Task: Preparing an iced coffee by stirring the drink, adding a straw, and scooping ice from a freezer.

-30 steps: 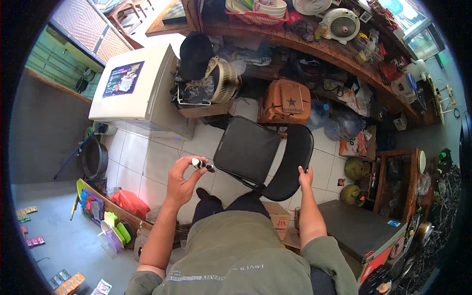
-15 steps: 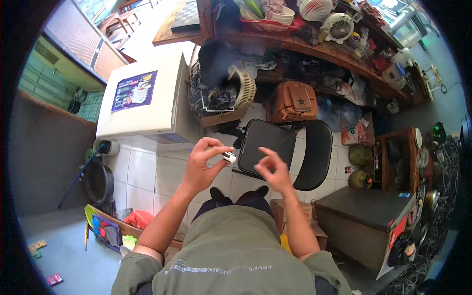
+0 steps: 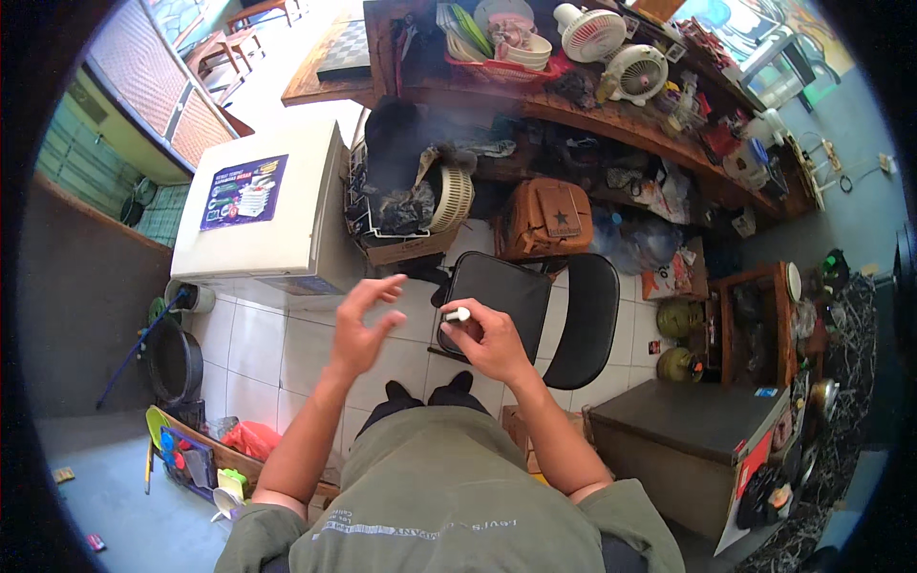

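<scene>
Between the thumb and fingers of my right hand (image 3: 494, 346) is a small white rounded object (image 3: 460, 314); it is too small to tell its kind. My left hand (image 3: 359, 329) is apart from it on the left, fingers curved and spread, holding nothing. Both hands are raised in front of my body. Beyond and below my right hand stands a black folding chair (image 3: 503, 291) with a padded seat and backrest.
A white fridge (image 3: 253, 239) with a purple poster stands at the left. Ahead, a brown bag (image 3: 544, 220) sits under a wooden counter (image 3: 611, 124) bearing fans and dishes. A dark-topped cabinet (image 3: 683, 420) is close on the right, a crate of utensils (image 3: 196, 458) on the left.
The small white object has passed from my left hand to my right hand. My left hand has opened and drawn away to the left.
</scene>
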Available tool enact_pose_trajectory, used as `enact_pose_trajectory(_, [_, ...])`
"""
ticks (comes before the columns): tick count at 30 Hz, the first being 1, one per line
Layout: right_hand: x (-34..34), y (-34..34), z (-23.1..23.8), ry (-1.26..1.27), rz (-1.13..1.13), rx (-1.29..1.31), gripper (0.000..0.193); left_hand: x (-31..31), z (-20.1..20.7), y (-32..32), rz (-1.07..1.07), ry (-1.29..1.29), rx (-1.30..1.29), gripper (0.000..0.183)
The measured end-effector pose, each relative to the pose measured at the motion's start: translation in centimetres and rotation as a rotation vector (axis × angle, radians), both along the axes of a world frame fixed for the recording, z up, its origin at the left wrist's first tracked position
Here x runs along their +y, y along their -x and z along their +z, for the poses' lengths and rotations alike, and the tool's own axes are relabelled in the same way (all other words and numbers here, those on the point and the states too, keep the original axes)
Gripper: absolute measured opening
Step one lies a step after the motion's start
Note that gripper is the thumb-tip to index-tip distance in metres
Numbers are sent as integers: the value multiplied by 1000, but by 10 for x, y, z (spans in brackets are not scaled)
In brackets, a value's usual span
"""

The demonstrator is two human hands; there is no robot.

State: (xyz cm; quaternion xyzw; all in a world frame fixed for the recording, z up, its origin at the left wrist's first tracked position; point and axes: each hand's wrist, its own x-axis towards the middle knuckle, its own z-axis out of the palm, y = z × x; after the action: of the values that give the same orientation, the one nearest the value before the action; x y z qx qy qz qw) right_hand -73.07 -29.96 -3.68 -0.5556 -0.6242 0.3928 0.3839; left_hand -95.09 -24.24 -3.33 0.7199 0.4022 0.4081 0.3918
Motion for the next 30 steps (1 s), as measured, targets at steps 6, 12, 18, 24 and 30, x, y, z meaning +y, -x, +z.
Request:
enact_pose_trajectory(6, [6, -21, -15, -30, -38, 42, 22, 26, -49, 62, 475, 441, -193, 42])
enact_pose_trajectory(12, [20, -11, -12, -6, -89, 43, 22, 64, -103, 140, 685, 751, -333, 73])
enact_pose_trajectory(18, [29, 26, -4, 31, -148, 58, 20, 125, -162, 239, 899, 885, -407, 101])
enact_pose_trajectory(24, [38, 96, -7, -9, -269, 17, 21, 167, -203, 314, 777, 1030, -536, 100])
enact_pose_trajectory(30, [51, 150, 11, -3, -213, -82, 22, 172, -215, 350, 664, 1140, -472, 96])
